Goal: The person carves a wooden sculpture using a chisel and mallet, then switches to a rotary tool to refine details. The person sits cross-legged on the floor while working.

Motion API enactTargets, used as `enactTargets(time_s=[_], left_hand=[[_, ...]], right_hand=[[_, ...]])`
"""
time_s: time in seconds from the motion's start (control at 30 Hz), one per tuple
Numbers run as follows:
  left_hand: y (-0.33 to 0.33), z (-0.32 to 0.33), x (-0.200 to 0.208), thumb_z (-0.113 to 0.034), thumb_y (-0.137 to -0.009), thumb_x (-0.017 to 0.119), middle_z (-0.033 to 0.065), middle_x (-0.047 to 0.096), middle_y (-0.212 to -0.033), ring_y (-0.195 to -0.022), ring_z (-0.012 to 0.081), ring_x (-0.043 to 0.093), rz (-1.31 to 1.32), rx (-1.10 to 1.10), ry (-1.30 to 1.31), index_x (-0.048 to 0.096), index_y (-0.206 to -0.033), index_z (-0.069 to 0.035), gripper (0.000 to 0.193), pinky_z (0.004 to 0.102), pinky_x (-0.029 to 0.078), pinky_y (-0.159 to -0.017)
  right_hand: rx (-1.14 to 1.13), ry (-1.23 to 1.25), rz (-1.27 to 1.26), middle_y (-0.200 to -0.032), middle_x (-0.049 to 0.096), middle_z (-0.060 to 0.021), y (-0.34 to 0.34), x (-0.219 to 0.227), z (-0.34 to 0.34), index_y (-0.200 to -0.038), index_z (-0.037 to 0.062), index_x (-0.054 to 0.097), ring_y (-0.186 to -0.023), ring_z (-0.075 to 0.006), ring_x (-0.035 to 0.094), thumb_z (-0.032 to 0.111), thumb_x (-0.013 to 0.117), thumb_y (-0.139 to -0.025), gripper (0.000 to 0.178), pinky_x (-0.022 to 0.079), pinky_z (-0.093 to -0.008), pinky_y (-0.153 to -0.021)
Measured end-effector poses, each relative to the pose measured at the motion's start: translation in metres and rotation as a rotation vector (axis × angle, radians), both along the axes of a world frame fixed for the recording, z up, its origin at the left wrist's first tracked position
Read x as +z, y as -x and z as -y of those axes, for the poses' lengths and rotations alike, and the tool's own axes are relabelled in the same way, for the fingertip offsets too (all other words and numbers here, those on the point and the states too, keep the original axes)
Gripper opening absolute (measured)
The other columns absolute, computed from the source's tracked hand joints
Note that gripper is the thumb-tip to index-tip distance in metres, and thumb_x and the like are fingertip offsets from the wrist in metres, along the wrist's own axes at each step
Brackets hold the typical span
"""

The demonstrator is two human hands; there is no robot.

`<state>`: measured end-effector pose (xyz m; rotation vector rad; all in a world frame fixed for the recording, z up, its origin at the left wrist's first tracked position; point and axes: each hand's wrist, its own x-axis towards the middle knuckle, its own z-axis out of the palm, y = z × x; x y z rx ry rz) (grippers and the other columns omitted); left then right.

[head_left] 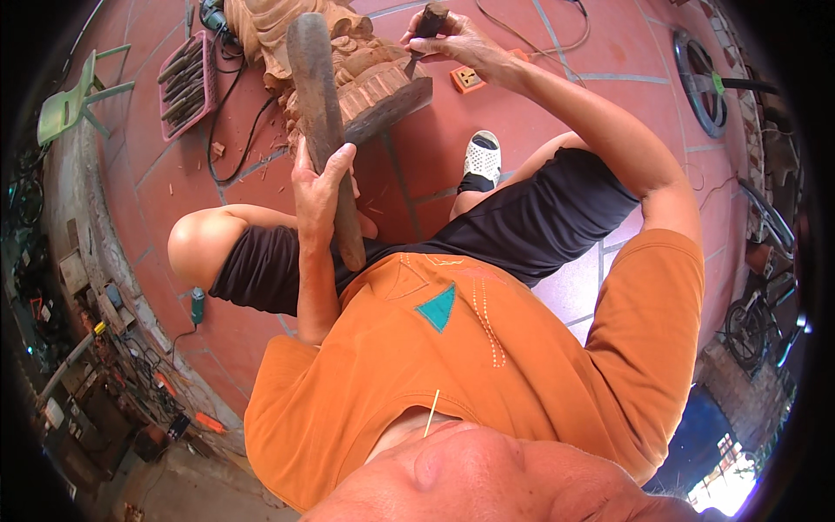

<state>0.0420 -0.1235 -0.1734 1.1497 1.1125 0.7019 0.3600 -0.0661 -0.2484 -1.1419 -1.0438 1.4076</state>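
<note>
A wooden carving (370, 91) with deep-cut folds and ridges lies on the floor in front of me, its dark flat base turned toward the right. My left hand (320, 184) is wrapped round a long wooden mallet (315, 83), which points up and away and partly hides the carving. At the carving's right end, my right hand (448, 43) grips a chisel (430, 21) by its dark handle. The chisel's blade slants down to the edge of the base. Mallet and chisel are apart.
To the left stands a pink basket (209, 87) full of chisels, with a green chair (80, 103) beyond it. A power tool (213, 16) and its black cable lie near the carving. An orange socket box (468, 80) sits right of it. Wood chips (217, 149) litter the red tiles.
</note>
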Motion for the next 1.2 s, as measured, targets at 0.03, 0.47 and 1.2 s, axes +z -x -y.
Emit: enactTargets(time_s=[0.03,0.47,1.2], left_hand=[[0.000,0.000,-0.002,-0.023,-0.096,0.073,0.0021,0.059,-0.077,-0.055,0.0099,0.058,-0.001,-0.001,-0.003,0.055,-0.117,-0.004,0.034,0.0248,0.049,-0.049],[0.009,-0.006,0.019,-0.022,-0.095,0.074,0.0019,0.060,-0.078,-0.058,0.0094,0.058,-0.039,-0.073,-0.038,0.056,-0.121,-0.003,0.037,0.0240,0.048,-0.051],[-0.073,-0.118,0.091,-0.043,-0.095,0.070,0.0216,0.059,-0.138,-0.124,0.0312,0.061,-0.397,-0.864,-0.991,0.035,-0.157,-0.005,0.082,0.0403,0.046,-0.107]], right_hand=[[0.002,-0.002,-0.007,-0.099,0.068,-0.0010,0.000,0.000,0.000,-0.110,0.0084,0.066,-0.091,-0.0116,0.065,0.016,0.078,-0.094,0.021,0.058,-0.0310,-0.082],[-0.068,-0.018,0.102,-0.108,0.071,-0.0041,-0.003,-0.004,0.011,-0.118,0.0080,0.065,-0.102,-0.0160,0.067,0.020,0.076,-0.094,0.028,0.058,-0.0339,-0.087],[-0.285,0.029,0.326,-0.111,0.070,-0.0067,0.035,0.024,0.031,-0.123,0.0041,0.059,-0.101,-0.0156,0.068,0.009,0.070,-0.097,0.028,0.056,-0.0327,-0.084]])
